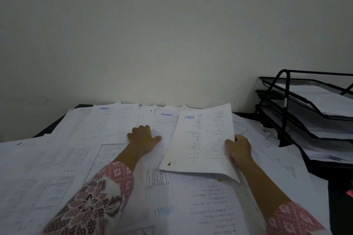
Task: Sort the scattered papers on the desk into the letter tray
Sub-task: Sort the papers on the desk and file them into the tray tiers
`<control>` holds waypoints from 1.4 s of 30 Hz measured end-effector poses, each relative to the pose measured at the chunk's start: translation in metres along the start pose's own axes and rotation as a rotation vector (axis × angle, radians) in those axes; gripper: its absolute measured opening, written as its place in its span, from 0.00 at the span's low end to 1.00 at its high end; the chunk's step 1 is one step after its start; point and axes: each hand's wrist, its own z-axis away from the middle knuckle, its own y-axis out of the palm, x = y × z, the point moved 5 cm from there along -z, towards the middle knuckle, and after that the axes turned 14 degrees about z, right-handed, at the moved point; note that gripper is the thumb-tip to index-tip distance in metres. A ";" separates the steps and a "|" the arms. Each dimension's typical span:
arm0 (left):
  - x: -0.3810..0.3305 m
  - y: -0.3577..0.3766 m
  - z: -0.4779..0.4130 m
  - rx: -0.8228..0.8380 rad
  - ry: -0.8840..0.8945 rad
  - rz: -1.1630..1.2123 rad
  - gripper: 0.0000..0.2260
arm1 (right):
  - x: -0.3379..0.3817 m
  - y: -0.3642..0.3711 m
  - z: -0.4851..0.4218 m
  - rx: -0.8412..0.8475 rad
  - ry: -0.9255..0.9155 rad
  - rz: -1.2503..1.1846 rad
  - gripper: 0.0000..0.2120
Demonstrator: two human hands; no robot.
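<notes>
Atop scattered papers (57, 158), flat left hand (143, 137); "LUNAS" sheet (198, 139) in grip of right hand (238, 147).

Single head view, close, facing forward-down over desk (246, 116) toward wall (172, 34)

Letter tray (282, 89) walls off my right; wall (172, 34) close behind; papers (57, 158) blanket desk (45, 132); open air above them.

Pink left sleeve (91, 196), white dotted flower print, dark maroon-and-white batik blooms lower down. Pink right sleeve (292, 219), same white dotted flowers. Both stop mid-forearm; forearms, left hand (143, 137) and right hand (239, 146) bare.
</notes>
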 end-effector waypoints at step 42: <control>0.036 -0.032 0.049 -0.053 -0.134 0.762 0.22 | 0.015 0.018 0.027 0.311 -0.166 0.755 0.37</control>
